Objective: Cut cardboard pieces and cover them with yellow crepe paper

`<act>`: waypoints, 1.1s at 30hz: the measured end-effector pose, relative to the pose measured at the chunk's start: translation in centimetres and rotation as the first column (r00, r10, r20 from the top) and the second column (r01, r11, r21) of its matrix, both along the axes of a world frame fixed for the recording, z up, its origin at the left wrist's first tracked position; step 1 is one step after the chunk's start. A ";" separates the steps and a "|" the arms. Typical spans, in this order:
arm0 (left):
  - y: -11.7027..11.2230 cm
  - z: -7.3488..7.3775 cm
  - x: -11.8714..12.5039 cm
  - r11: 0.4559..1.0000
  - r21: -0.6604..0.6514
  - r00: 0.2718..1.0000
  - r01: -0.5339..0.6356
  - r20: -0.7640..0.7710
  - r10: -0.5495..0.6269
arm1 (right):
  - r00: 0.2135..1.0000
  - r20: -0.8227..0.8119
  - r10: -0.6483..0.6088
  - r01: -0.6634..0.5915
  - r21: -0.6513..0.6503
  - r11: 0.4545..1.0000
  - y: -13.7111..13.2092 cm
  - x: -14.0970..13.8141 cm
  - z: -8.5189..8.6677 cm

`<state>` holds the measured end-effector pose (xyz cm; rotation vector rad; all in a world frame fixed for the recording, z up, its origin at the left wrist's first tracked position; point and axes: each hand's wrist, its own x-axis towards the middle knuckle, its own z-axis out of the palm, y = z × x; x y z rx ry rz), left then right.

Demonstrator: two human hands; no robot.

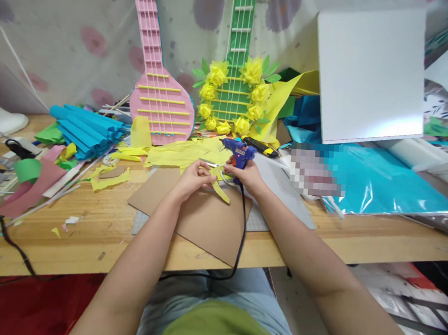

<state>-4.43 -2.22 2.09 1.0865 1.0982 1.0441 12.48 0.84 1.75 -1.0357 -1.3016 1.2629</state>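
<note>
My right hand (244, 175) is wrapped round the grip of a blue hot glue gun (238, 153), whose nozzle points left and whose black cord (242, 229) hangs over the table edge. My left hand (193, 178) pinches a strip of yellow paper (219, 187) just left of the nozzle. Both hands work above a brown cardboard sheet (205, 222) lying on a grey cutting mat (262, 220).
A pink paper guitar (156, 92) and a green one with yellow paper flowers (234, 95) lean at the back. Blue folded paper (84, 128), yellow scraps (179, 152), a white board (370, 70), a teal sheet (382, 182) and a yellow-black cutter (261, 147) crowd the wooden table (91, 230).
</note>
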 end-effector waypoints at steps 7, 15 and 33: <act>-0.1 0.2 0.2 1.000 -0.030 1.000 -0.005 0.003 0.005 | 0.997 -0.075 -0.006 0.002 -0.052 0.999 0.0 -0.2 0.1; 0.8 0.3 -0.2 0.900 -0.176 0.886 -0.399 0.178 0.428 | 0.999 -0.014 -0.034 0.034 -0.033 0.999 0.3 0.5 0.1; 0.0 0.4 0.3 0.994 0.103 0.999 -0.046 -0.009 0.047 | 0.985 0.105 -0.137 0.144 -0.061 0.988 1.0 0.4 -0.8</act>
